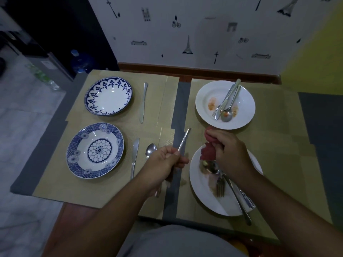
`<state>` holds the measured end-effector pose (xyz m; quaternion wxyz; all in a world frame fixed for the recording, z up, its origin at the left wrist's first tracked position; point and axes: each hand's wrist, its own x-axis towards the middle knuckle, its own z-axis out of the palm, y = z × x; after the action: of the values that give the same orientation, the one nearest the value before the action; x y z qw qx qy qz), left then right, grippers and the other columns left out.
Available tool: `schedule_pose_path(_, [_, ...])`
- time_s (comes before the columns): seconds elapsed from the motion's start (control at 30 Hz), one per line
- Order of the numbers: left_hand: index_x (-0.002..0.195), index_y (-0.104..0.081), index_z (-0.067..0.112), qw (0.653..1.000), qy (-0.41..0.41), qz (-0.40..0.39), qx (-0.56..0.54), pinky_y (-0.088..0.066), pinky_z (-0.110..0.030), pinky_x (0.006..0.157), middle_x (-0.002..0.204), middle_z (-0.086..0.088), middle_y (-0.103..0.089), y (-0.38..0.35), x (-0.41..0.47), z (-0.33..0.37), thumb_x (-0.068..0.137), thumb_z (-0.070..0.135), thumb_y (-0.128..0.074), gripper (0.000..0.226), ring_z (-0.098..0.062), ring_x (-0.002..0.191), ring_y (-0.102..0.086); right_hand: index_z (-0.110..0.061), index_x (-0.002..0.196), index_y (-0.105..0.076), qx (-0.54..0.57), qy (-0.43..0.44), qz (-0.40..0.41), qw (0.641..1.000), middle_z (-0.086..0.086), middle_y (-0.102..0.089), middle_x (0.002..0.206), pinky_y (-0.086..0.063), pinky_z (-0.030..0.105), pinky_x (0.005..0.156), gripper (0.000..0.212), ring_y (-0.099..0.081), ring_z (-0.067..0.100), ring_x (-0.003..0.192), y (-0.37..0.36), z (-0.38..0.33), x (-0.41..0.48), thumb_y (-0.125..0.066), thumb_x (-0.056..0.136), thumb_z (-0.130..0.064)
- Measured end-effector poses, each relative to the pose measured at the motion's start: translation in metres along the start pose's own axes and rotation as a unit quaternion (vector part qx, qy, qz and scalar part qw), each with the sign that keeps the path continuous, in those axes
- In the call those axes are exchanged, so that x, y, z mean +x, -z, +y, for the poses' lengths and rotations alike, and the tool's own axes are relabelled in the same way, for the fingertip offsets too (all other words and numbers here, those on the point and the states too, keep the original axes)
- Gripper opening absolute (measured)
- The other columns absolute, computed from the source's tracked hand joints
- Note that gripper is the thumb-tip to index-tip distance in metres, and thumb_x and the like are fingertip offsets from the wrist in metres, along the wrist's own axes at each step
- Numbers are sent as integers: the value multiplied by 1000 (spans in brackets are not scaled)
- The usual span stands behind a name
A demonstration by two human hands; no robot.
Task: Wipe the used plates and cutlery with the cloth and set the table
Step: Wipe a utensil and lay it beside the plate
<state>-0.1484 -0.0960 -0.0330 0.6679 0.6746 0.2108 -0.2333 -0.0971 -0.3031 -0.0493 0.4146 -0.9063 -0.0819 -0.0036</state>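
Head view: left hand (165, 161) round slim steel handle (184, 139), right hand (227, 148) round crumpled cloth (207, 153).

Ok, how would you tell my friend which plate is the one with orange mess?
Find the table by the patterned wall and look at its right half, where two plain white plates sit. Pick the far plate, nearest the wall, beyond the red cloth. Only it has orange smears around its spoon.
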Motion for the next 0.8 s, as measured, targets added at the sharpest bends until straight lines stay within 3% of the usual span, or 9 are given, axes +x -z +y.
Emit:
schedule_pose_path(0.07, [96, -63, 9, 999, 18, 11, -26, -46, -25, 51, 74, -2, -66, 9, 8, 0, 105, 22, -47, 23, -14, 58, -56, -8, 125, -64, 3, -5, -17, 1000, 4, -64, 126, -45, 33, 105, 36, -57, 16, 118, -6, -5, 0, -60, 90, 1])
schedule_pose_path(0.17, [88, -60, 11, 996, 37, 31, -80, -39, -24, 44, 68, -2, -57, 24, 26, 4, 106, 24, -45, 27, -13, 50, -46, -6, 120, -66, 6, 14, -8, 1000, 1, -65, 121, -43, 22, 103, 34, -59, 15, 114, -17, -14, 3, -60, 89, 5])
schedule_pose_path(0.23, [98, -63, 8, 991, 50, 26, -119, -42, -27, 50, 72, -5, -59, 35, 37, 10, 105, 24, -44, 27, -16, 57, -51, -7, 118, -67, 17, 8, 4, 1000, -4, -64, 117, -41, 12, 99, 35, -60, 11, 111, -23, -20, 7, -60, 87, 8])
schedule_pose_path(0.37, [117, -66, 4, 969, 95, -20, -228, -57, -38, 76, 93, -11, -72, 60, 61, 26, 104, 23, -46, 30, -22, 85, -66, -11, 121, -67, 7, -20, 5, 1000, -2, -65, 123, -45, 23, 102, 36, -59, 10, 115, -35, -30, 14, -60, 89, 3])
schedule_pose_path(0.47, [121, -63, 5, 958, 106, -54, -261, -56, -41, 88, 91, -6, -70, 74, 77, 36, 106, 16, -44, 26, -18, 87, -65, -14, 121, -67, 4, -36, 16, 999, -3, -65, 124, -45, 25, 102, 36, -58, 9, 116, -44, -38, 20, -61, 89, 1])
schedule_pose_path(0.53, [122, -62, 5, 964, 102, -60, -239, -52, -46, 97, 91, -6, -69, 84, 87, 39, 106, 15, -44, 26, -18, 91, -64, -16, 122, -67, -2, -51, 20, 998, -5, -65, 125, -46, 26, 102, 38, -57, 7, 116, -50, -42, 22, -62, 89, 1])
schedule_pose_path(0.63, [114, -70, 7, 983, 86, -44, -158, -58, -33, 79, 92, -7, -71, 98, 99, 40, 104, 18, -51, 24, -17, 87, -66, -18, 122, -66, -11, -67, 12, 998, -5, -64, 124, -46, 29, 101, 39, -57, 9, 116, -59, -47, 25, -63, 88, 0])
schedule_pose_path(0.7, [107, -74, 8, 995, 56, -14, -75, -58, -23, 68, 89, -5, -72, 105, 108, 37, 101, 19, -57, 21, -14, 80, -67, -17, 121, -66, -4, -70, 11, 997, -6, -64, 123, -45, 22, 100, 40, -58, 9, 115, -64, -50, 27, -63, 87, 4])
schedule_pose_path(0.8, [105, -74, 6, 1000, 11, 16, 4, -56, -26, 70, 92, -7, -75, 112, 122, 34, 97, 17, -63, 18, -18, 85, -70, -15, 120, -67, -8, -75, 13, 997, -10, -62, 119, -38, 6, 96, 42, -56, 6, 113, -71, -55, 30, -63, 85, 8])
